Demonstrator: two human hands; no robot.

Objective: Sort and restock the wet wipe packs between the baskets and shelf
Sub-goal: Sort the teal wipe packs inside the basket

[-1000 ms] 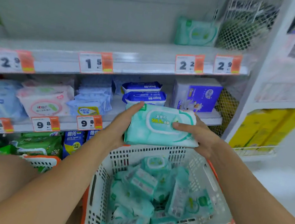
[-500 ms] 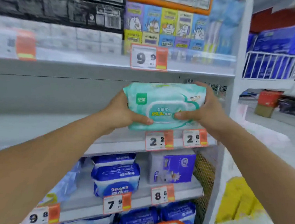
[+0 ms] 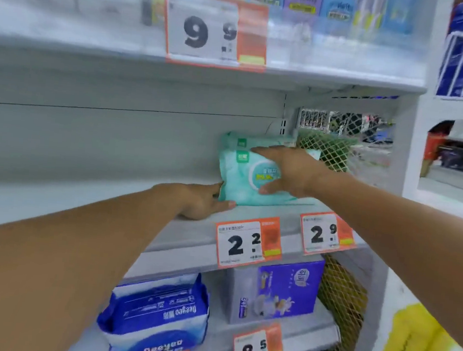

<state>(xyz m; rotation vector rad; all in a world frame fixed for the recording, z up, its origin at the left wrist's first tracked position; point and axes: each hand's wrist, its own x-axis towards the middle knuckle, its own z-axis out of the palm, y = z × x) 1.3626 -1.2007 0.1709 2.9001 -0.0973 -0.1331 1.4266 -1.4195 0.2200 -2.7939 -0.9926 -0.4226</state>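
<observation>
Leftmost, bare shelf board point(image 3: 89, 191), mostly unstocked. Then left hand point(image 3: 200, 203), resting on that board, fingers nearly straight, tips touching the lower left corner of the mint-green wet wipe pack point(image 3: 241, 181); not gripping. Pack itself standing on its long edge, leaning back, near the right end of the shelf, with a second like pack point(image 3: 255, 141) just behind it. Right hand point(image 3: 289, 170) next, spread over the front pack's face, thumb low, fingers along the top edge; clamped or merely pressing, hard to say. Hands apart, one either side of the pack. Further right, yellow mesh end panel point(image 3: 327, 153). Below, price tags "2.2" point(image 3: 247, 241) and "2.9" point(image 3: 326, 234); under those, blue packs point(image 3: 156, 314) and a purple box point(image 3: 284, 289).

Likely risks: soft pack on edge slumping forward off the lip once released, for lack of support in front; front pack shoving the rear one askew if pushed hard; pack ending above the wrong tag.
</observation>
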